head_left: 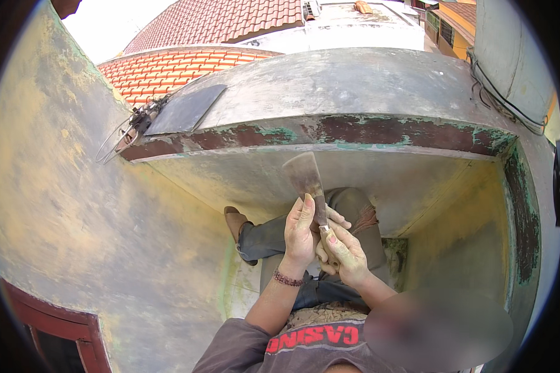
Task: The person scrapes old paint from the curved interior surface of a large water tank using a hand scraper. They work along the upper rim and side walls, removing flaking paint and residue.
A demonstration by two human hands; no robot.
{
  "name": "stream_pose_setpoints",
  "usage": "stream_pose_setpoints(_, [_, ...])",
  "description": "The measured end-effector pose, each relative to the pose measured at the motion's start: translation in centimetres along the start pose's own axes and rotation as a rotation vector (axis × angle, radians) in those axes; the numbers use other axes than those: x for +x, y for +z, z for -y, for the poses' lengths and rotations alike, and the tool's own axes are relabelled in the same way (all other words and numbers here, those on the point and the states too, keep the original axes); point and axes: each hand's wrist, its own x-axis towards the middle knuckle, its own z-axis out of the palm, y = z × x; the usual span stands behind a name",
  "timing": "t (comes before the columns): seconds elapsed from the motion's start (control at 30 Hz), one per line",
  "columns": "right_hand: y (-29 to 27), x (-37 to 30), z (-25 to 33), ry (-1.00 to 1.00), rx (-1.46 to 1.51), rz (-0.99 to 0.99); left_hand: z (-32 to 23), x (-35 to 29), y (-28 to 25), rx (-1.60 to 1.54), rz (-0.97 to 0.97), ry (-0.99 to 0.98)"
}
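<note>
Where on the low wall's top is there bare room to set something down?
The wall top looks bare between the dark flat sheet at left and the cables at right. Its left end is crowded with tangled wires; the left hand and right hand hold the scraper.

An outdoor house balcony [74, 211], judging by its parapet [367, 132] and neighbouring tiled roofs [214, 26].

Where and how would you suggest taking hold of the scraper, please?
I'd take the scraper by its handle, probably from the near side: it is narrow and points back toward the body, while the blade flares wide and away. The right hand holds it there; the left hand has its thumb on the blade.
</note>
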Motion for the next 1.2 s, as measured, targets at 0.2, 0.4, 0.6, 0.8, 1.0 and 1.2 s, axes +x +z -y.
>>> stream_pose_setpoints(0.2, [-1.3,1.1,1.8,-0.006,-0.044,-0.089,1.2,1.8,1.3,-0.088,-0.03,0.021])
stream_pose_setpoints(0.4, [-1.0,2.9,2.7,0.042,-0.074,-0.126,0.8,3.8,0.8,-0.054,-0.04,0.053])
stream_pose_setpoints(0.6, [-1.6,2.0,2.9,0.052,-0.144,-0.191,2.0,3.2,1.5,-0.073,-0.093,0.005])
stream_pose_setpoints(0.8, [-1.0,2.8,3.4,0.051,-0.195,-0.151,1.2,3.8,1.1,-0.199,-0.02,0.081])
stream_pose_setpoints(1.0, [0.1,2.6,3.9,0.06,-0.181,-0.216,0.9,3.9,1.4,-0.144,-0.06,0.034])
stream_pose_setpoints(1.2, [0.2,1.5,4.7,0.063,-0.203,-0.256,1.1,3.2,2.6,-0.073,-0.056,0.056])
